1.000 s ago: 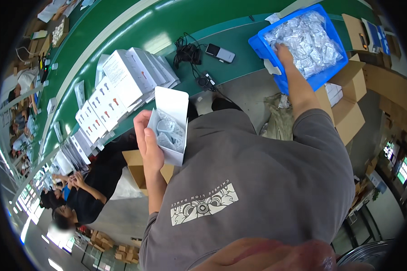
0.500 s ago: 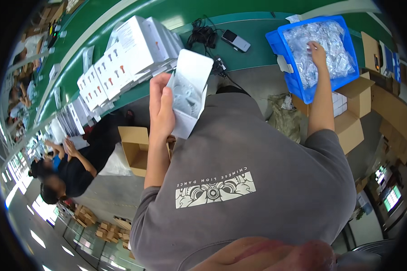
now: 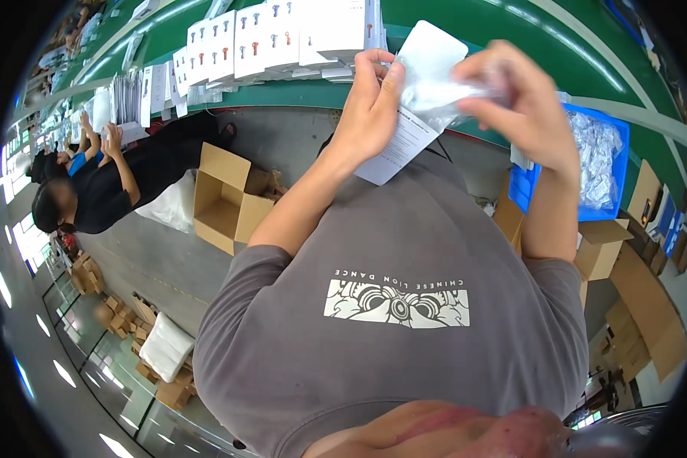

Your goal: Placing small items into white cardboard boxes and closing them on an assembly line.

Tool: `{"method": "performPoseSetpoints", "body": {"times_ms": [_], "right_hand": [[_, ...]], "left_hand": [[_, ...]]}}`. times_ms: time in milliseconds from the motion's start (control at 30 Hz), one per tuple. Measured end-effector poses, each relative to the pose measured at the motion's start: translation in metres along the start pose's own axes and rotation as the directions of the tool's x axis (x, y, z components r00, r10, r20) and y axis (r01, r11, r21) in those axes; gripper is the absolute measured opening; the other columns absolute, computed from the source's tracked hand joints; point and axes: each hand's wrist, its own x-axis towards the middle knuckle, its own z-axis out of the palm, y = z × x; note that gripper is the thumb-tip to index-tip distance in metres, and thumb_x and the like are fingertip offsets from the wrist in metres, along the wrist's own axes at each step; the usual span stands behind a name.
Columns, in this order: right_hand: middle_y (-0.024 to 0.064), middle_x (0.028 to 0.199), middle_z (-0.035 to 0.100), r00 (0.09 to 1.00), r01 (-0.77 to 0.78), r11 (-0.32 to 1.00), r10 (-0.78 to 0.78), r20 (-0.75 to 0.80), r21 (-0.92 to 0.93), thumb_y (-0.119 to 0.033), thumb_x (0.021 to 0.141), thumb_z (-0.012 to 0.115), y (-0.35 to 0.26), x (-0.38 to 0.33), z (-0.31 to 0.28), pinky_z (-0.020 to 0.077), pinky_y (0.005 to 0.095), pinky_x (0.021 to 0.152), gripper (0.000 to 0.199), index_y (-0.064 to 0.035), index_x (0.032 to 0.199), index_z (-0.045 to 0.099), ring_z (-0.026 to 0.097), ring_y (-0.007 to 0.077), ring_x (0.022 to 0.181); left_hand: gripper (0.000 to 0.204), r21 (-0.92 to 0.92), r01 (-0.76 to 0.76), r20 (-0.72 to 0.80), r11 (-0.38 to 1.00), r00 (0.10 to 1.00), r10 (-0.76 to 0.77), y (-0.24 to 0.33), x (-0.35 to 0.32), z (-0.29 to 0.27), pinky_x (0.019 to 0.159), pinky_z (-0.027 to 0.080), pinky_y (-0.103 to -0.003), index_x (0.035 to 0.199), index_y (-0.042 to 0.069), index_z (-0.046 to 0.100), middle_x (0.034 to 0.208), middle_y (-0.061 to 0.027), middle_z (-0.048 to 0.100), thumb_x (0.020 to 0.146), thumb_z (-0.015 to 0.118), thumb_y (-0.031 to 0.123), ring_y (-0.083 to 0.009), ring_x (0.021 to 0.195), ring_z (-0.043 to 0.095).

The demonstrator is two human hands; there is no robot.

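Observation:
My left hand (image 3: 370, 114) grips a white cardboard box (image 3: 397, 153) by its side, thumb near the opening. The box is tilted, with its lid flap (image 3: 437, 49) standing up at the far end. Over the opening, my right hand (image 3: 530, 114) pinches a clear plastic bag (image 3: 496, 80); motion smears the fingers and the bag. Shiny clear plastic also shows in the mouth of the box, and what lies beneath it cannot be made out. Behind my right forearm stands a blue bin (image 3: 622, 153) filled with small clear plastic bags (image 3: 599, 164).
Stacked white printed boxes (image 3: 259, 46) line the green table (image 3: 282, 95). An open brown carton (image 3: 221, 198) stands on the floor to the left, another (image 3: 603, 248) beside the bin. Further left, a person (image 3: 107, 183) in black works at the table.
My right hand has come from the blue bin to the white box with a clear plastic bag. The view has shifted, and the box in my left hand now appears further right and higher.

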Motion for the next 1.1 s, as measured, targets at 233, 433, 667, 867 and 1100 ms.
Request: {"method": "performPoseSetpoints", "body": {"times_ms": [233,433,667,867,1100], "right_hand": [[0.0075,0.1,0.065,0.967,0.043,0.95,0.038,0.252,-0.309,-0.004,0.082,0.072,-0.007,0.038,0.029,0.0484,0.0274,0.071,0.022,-0.0016,0.102,0.064,0.06,0.0131,0.078],[0.0057,0.079,0.066,0.832,0.526,0.762,-0.37,0.412,-0.378,-0.006,0.081,0.072,0.001,0.045,0.063,0.0485,0.0282,0.076,0.015,-0.0012,0.095,0.068,0.062,0.0177,0.079],[0.0117,0.085,0.062,0.85,0.292,0.767,0.065,0.523,-0.571,-0.015,0.087,0.066,-0.011,0.044,0.082,0.0439,0.0338,0.087,0.021,-0.0009,0.102,0.067,0.054,0.0259,0.085],[0.0154,0.092,0.059,0.653,0.303,0.828,0.18,0.736,-0.472,-0.021,0.091,0.062,-0.004,0.055,0.081,0.0431,0.035,0.088,0.028,-0.0009,0.11,0.065,0.051,0.0281,0.084],[0.015,0.107,0.064,0.978,0.142,0.985,-0.125,0.167,-0.094,-0.014,0.089,0.063,0.002,0.044,0.101,0.0439,0.0378,0.097,0.027,-0.001,0.113,0.064,0.057,0.032,0.11]], "left_hand": [[0.048,0.001,-0.028,-0.043,1.0,0.999,0.028,-0.006,-0.015,-0.017,0.077,0.046,-0.031,0.123,0.001,0.04,0.099,-0.0116,0.055,0.104,0.043,0.044,-0.017,0.086,0.054],[0.049,-0.065,0.041,-0.122,0.997,0.991,-0.049,-0.021,-0.022,-0.025,0.077,0.047,-0.032,0.122,0.0,0.041,0.099,-0.0122,0.056,0.103,0.045,0.044,-0.0179,0.088,0.055],[0.048,-0.066,0.025,-0.233,0.997,0.972,-0.04,-0.021,-0.031,-0.026,0.078,0.047,-0.032,0.122,0.0,0.041,0.103,-0.0135,0.056,0.103,0.046,0.044,-0.018,0.09,0.056],[0.046,-0.011,0.011,-0.256,1.0,0.966,-0.014,-0.029,-0.04,-0.028,0.081,0.047,-0.032,0.123,0.0,0.041,0.107,-0.0143,0.056,0.104,0.045,0.042,-0.0181,0.092,0.055],[0.042,-0.168,0.013,-0.293,0.986,0.954,-0.063,-0.033,-0.05,-0.061,0.091,0.045,-0.031,0.13,0.004,0.044,0.119,-0.0168,0.054,0.104,0.045,0.036,-0.0226,0.105,0.056]]}}
